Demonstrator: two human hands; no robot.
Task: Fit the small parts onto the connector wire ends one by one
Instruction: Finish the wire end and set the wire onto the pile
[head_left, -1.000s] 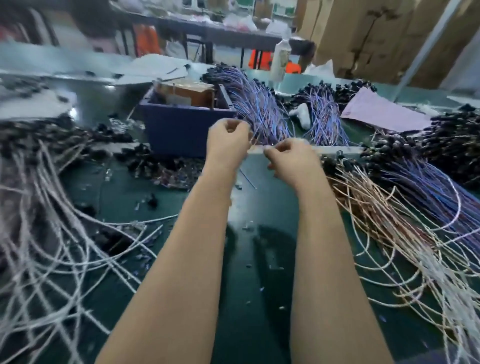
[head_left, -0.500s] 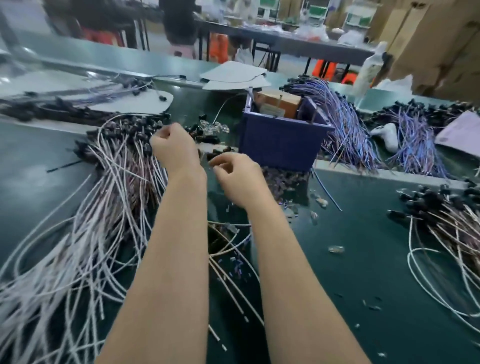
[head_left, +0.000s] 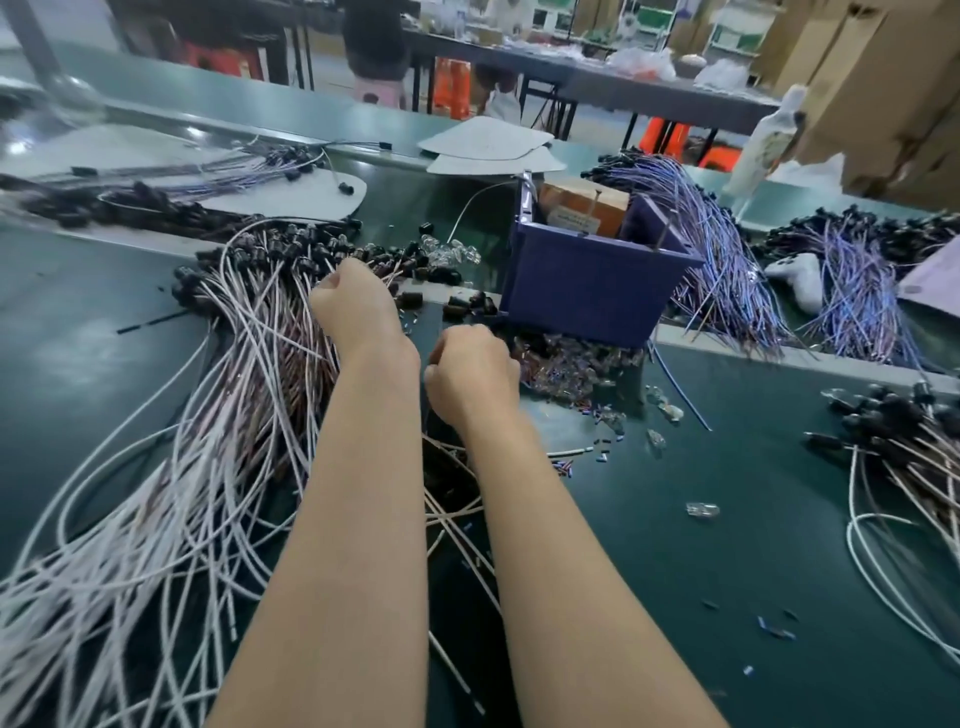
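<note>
A big heap of white and brown connector wires (head_left: 244, 374) with black connector ends (head_left: 291, 249) covers the left of the green table. My left hand (head_left: 353, 306) rests on that heap near the black ends, fingers closed, seemingly around a wire. My right hand (head_left: 470, 374) hovers just right of it with fingers curled under; what they hold is hidden. A scatter of small clear and coloured parts (head_left: 571, 364) lies right beside my right hand.
A purple bin (head_left: 587, 280) holding a brown box stands behind the small parts. Bundles of blue-purple wires (head_left: 722, 260) lie to its right. Another wire heap (head_left: 909, 457) sits at the right edge. Loose parts (head_left: 701, 509) dot the green mat (head_left: 727, 582).
The view and both hands swung left, from the middle of the table, where they held a wire between them, to the left wire heap. The right hand has drawn back slightly toward me.
</note>
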